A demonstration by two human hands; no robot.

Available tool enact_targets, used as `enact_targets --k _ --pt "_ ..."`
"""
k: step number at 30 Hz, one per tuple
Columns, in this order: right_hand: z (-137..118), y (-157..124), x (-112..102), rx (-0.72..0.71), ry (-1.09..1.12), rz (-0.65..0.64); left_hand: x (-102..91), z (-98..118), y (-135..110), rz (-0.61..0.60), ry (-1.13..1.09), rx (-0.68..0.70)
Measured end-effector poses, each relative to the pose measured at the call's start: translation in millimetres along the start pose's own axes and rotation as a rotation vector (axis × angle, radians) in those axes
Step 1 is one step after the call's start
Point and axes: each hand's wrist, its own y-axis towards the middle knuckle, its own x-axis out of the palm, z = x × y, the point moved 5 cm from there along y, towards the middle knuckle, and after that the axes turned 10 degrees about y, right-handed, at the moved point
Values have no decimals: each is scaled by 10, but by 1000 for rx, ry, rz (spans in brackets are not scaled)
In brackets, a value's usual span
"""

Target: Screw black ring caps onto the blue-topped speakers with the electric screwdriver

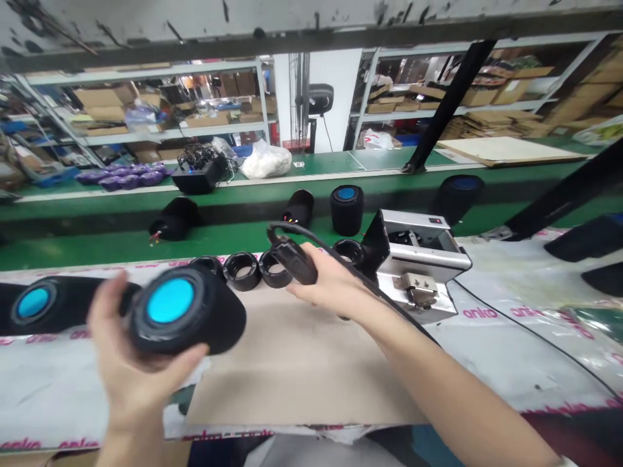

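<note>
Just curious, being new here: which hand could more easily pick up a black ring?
Probably the right hand, though it holds a black corded part: it sits beside the black rings. The left hand is farther away and full, gripping a speaker with a blue top.

Before you, a cardboard sheet lies on the bench, rings along its far edge, a metal fixture to its right; speakers stand on the conveyor behind.

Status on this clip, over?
Left hand gripping black speaker, blue top. Right hand holding black corded part. Black rings beyond the hands.
</note>
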Motion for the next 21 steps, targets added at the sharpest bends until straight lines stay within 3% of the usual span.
enact_targets --k 3,7,15,21 --pt "-5 272 159 -43 -92 -22 306 -46 -542 -55 -185 -171" --pt "156 479 279 -53 -161 -52 652 -111 -889 -120 -341 -243" --pt "364 622 416 -6 -193 -65 701 -169 -936 -260 -449 -254" --pt "157 479 297 59 -133 -21 686 -148 -896 -241 -453 -205"
